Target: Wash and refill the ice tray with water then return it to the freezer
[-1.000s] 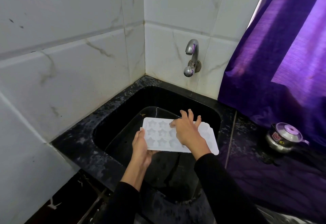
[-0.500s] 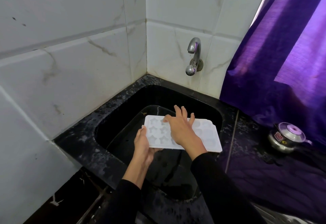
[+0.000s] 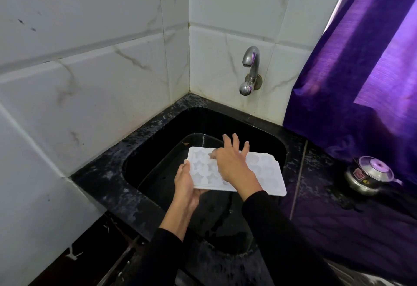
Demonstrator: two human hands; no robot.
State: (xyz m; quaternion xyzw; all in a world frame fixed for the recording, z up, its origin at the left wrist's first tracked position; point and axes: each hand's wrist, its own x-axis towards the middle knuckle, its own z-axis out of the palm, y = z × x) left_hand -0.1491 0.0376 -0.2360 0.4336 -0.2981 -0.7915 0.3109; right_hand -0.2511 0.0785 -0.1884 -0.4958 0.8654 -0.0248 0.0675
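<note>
Ice tray point(image 3: 266, 177) hung over the sink point(image 3: 158, 132). Our left hand point(image 3: 185, 186) clasped its near-left edge while our right hand point(image 3: 230, 161) rubbed the moulds, fingers spread. We judged it light, bendy, wet-slippery; best gripped by both short ends.

Your ice tray point(image 3: 259, 173) spans the sink point(image 3: 225, 116) basin at centre frame. Open space lies between tray and tap point(image 3: 249, 71) above. Tiled walls point(image 3: 90, 82) close the left and rear; curtain point(image 3: 361, 82) and pot point(image 3: 370, 175) crowd the right.
</note>
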